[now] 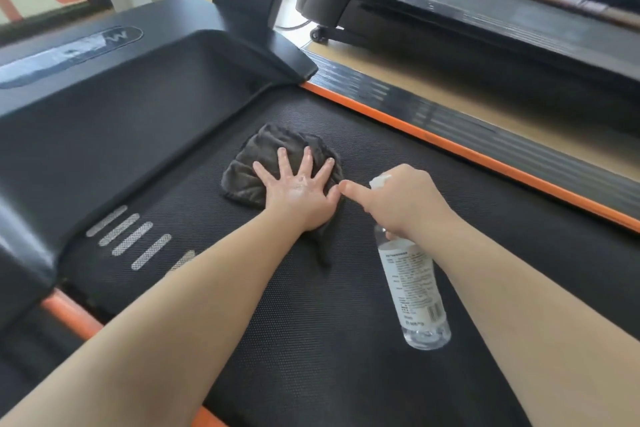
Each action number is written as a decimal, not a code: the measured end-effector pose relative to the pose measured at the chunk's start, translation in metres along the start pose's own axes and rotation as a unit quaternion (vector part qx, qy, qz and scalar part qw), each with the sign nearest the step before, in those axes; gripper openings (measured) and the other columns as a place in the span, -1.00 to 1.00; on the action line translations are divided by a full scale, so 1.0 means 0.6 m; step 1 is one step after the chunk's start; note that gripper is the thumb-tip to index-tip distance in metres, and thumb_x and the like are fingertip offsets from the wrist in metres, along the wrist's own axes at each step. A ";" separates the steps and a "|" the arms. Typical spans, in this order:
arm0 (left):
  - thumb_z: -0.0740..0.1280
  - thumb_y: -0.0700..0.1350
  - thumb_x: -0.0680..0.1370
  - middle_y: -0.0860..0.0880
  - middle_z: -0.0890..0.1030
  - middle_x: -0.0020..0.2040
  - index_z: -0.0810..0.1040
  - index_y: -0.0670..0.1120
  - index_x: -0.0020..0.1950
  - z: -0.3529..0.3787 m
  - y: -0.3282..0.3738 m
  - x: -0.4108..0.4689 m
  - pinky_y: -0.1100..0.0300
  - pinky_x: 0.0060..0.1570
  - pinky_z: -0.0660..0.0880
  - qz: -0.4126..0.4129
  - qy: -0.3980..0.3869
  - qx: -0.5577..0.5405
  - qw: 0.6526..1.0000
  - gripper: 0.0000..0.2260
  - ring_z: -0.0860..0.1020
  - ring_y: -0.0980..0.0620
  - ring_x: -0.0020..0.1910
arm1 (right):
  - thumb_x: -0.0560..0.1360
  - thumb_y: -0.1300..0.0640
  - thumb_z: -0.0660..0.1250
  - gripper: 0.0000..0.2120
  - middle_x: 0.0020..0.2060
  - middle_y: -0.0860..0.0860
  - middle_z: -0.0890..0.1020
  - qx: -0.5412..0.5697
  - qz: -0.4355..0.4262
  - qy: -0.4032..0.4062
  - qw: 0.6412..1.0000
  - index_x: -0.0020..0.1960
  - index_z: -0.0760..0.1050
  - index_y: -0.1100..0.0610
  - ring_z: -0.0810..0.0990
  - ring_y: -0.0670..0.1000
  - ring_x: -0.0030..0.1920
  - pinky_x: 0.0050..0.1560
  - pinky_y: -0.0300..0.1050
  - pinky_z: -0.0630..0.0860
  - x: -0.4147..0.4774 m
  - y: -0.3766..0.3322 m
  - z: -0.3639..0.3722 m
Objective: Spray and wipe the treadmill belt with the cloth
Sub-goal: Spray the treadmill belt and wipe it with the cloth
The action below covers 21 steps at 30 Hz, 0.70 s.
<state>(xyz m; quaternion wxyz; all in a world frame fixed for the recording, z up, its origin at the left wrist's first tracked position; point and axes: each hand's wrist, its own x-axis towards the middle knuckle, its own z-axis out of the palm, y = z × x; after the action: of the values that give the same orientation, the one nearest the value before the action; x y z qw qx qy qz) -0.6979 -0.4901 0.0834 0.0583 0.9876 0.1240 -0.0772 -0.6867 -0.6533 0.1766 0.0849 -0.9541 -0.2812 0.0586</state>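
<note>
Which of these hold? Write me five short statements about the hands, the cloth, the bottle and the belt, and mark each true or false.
1. The left hand lies flat with spread fingers on the cloth. True.
2. The cloth is bright white. False: it is dark grey.
3. The right hand holds the spray bottle near its top. True.
4. The spray bottle is opaque and black. False: it is clear, with a printed label and clear liquid inside.
5. The cloth rests on the belt, between the orange side strips. True.
</note>
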 end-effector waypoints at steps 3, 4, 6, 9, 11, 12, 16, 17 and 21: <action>-0.20 0.34 0.60 0.07 -0.14 0.67 -0.07 0.28 0.63 0.011 0.069 -0.029 -0.54 0.35 -0.33 0.127 -0.005 -0.007 0.992 -0.42 -0.29 -0.25 0.61 | 0.53 -0.39 -0.09 -0.29 -0.21 0.00 0.64 -0.038 0.010 -0.043 0.998 -0.05 0.65 0.09 0.56 0.06 -0.18 -0.23 -0.11 0.37 -0.029 0.034 -0.004; -0.18 0.33 0.62 0.08 -0.15 0.67 -0.06 0.26 0.63 0.016 0.094 -0.041 -0.54 0.36 -0.33 0.171 -0.014 -0.002 0.985 -0.43 -0.30 -0.23 0.61 | 0.57 -0.35 -0.05 -0.34 -0.23 -0.01 0.64 -0.053 0.010 -0.055 0.997 -0.07 0.64 0.11 0.56 0.05 -0.19 -0.26 -0.13 0.33 -0.040 0.044 -0.004; -0.15 0.29 0.64 0.07 -0.14 0.68 -0.04 0.21 0.65 0.023 0.150 -0.073 -0.54 0.36 -0.32 0.255 -0.038 0.019 0.966 -0.43 -0.32 -0.21 0.61 | 0.59 -0.34 0.06 -0.40 -0.32 0.00 0.62 -0.001 0.058 -0.060 0.997 -0.26 0.54 0.12 0.58 0.01 -0.25 -0.32 -0.15 0.36 -0.067 0.072 -0.008; -0.15 0.27 0.66 0.00 -0.05 0.68 0.09 0.19 0.63 0.032 0.204 -0.109 -0.52 0.38 -0.30 0.339 -0.058 0.043 0.938 -0.46 -0.30 -0.20 0.61 | 0.60 -0.21 0.27 -0.53 -0.35 0.04 0.54 0.119 0.182 -0.045 0.975 -0.35 0.39 0.09 0.54 0.06 -0.31 -0.31 -0.11 0.48 -0.110 0.110 -0.022; -0.12 0.25 0.67 0.03 -0.04 0.68 0.08 0.21 0.63 0.035 0.216 -0.116 -0.52 0.40 -0.28 0.348 -0.048 0.055 0.935 -0.49 -0.28 -0.19 0.62 | 0.61 -0.21 0.23 -0.53 -0.37 0.03 0.55 0.059 0.162 -0.041 0.984 -0.36 0.33 0.05 0.58 0.08 -0.28 -0.27 -0.06 0.54 -0.140 0.137 -0.024; -0.12 0.24 0.67 0.06 -0.08 0.68 0.02 0.22 0.64 0.037 0.215 -0.115 -0.52 0.40 -0.27 0.342 -0.047 0.063 0.937 -0.49 -0.28 -0.19 0.62 | 0.60 -0.26 0.15 -0.49 -0.38 0.02 0.57 0.015 0.135 -0.045 0.990 -0.36 0.33 0.07 0.60 0.08 -0.24 -0.25 -0.05 0.54 -0.151 0.149 -0.024; -0.14 0.26 0.66 0.10 -0.24 0.66 -0.13 0.23 0.64 0.049 0.243 -0.134 -0.53 0.39 -0.26 0.273 -0.054 0.075 0.957 -0.45 -0.31 -0.23 0.61 | 0.54 -0.44 -0.08 -0.27 -0.39 -0.03 0.57 -0.032 0.120 -0.036 0.992 -0.29 0.56 0.08 0.53 -0.02 -0.29 -0.34 -0.13 0.30 -0.195 0.203 -0.020; -0.14 0.27 0.65 0.09 -0.24 0.66 -0.13 0.23 0.64 0.055 0.260 -0.144 -0.54 0.39 -0.26 0.262 -0.053 0.073 0.961 -0.45 -0.31 -0.24 0.60 | 0.53 -0.44 -0.10 -0.25 -0.38 -0.02 0.57 -0.041 0.118 -0.031 0.992 -0.24 0.60 0.11 0.51 -0.04 -0.30 -0.34 -0.12 0.31 -0.213 0.215 -0.020; -0.14 0.29 0.64 0.08 -0.24 0.66 -0.17 0.25 0.63 0.070 0.329 -0.185 -0.55 0.36 -0.28 0.252 -0.048 0.061 0.965 -0.44 -0.32 -0.25 0.60 | 0.50 -0.43 0.18 -0.38 -0.41 -0.01 0.59 0.077 0.191 0.029 0.978 -0.41 0.53 0.06 0.60 0.06 -0.25 -0.13 -0.04 0.59 -0.287 0.273 -0.025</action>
<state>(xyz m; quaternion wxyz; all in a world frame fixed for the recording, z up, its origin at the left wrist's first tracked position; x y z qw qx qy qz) -0.7597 -0.7118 0.0795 0.0215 0.9837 -0.1369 -0.1147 -0.7419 -0.8849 0.1704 0.1537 -0.9820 -0.0861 0.0678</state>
